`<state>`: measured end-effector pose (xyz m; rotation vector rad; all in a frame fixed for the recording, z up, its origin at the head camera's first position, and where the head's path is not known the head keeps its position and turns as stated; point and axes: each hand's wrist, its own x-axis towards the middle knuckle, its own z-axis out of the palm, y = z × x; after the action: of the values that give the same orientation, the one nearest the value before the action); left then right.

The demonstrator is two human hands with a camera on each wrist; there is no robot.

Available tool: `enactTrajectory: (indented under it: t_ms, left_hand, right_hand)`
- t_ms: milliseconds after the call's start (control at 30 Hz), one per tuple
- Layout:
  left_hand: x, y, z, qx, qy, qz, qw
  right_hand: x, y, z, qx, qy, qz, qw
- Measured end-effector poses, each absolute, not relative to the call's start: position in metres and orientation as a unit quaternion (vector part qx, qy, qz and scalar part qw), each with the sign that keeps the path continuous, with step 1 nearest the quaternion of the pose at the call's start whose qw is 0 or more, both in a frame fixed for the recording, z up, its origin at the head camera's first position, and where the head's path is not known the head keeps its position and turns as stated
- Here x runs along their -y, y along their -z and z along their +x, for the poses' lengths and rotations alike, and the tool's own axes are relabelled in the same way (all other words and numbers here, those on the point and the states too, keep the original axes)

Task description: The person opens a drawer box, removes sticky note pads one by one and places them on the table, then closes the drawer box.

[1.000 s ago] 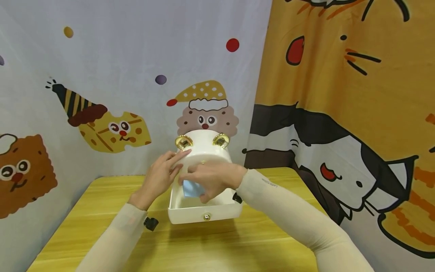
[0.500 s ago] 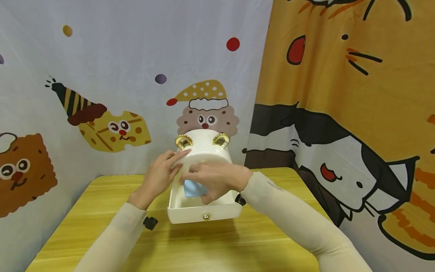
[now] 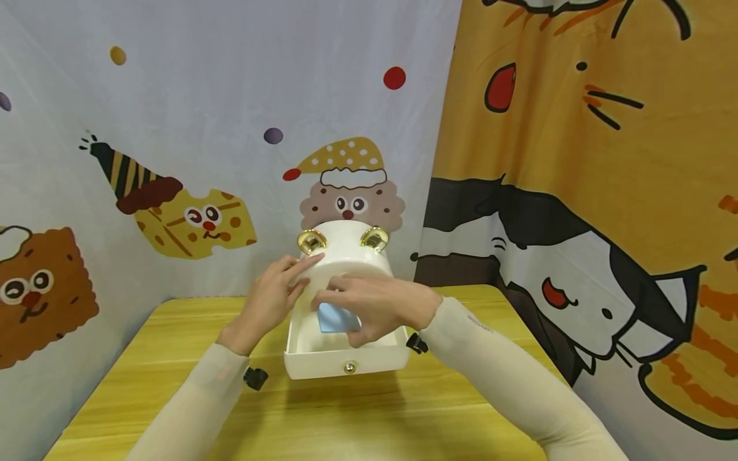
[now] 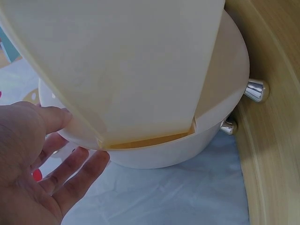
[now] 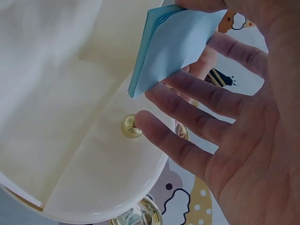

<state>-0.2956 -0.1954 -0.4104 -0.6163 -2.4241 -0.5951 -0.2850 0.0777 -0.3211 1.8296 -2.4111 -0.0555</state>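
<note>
A white rounded box (image 3: 346,240) stands on the table with its drawer (image 3: 314,365) pulled out toward me. My left hand (image 3: 266,301) rests against the box's left side, index finger along its upper front edge. In the left wrist view its thumb and fingers (image 4: 75,176) touch the box beside the drawer. My right hand (image 3: 377,304) pinches a light blue pad of paper notes (image 3: 336,318) over the drawer. Several thin layers show along the edge of the pad (image 5: 176,47) in the right wrist view. The drawer's far part is hidden behind my right hand.
Two gold ear-shaped rings (image 3: 312,241) top the box. A small gold knob (image 3: 349,367) sits on the drawer front. The yellow wood-grain table (image 3: 461,397) reaches a printed cartoon curtain (image 3: 202,96) behind and at the right. Silver feet (image 4: 256,90) appear in the left wrist view.
My right hand has shifted slightly to the right with the blue pad, showing a little more of it. My left hand and the box stay in place.
</note>
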Motion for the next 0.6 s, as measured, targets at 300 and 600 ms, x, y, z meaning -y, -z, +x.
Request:
enactTrajectory:
  t_ms: [300,600]
  left_hand:
    - [0.196,0.412,-0.296,0.906,0.225,-0.226,0.277]
    - [0.195,0.411,-0.296,0.905,0.218,-0.229,0.283]
  right_hand:
    - [-0.087,0.323,-0.282,0.808,0.003,0.588,0.045]
    - [-0.096,0.327,-0.280,0.813,-0.007,0.580,0.054]
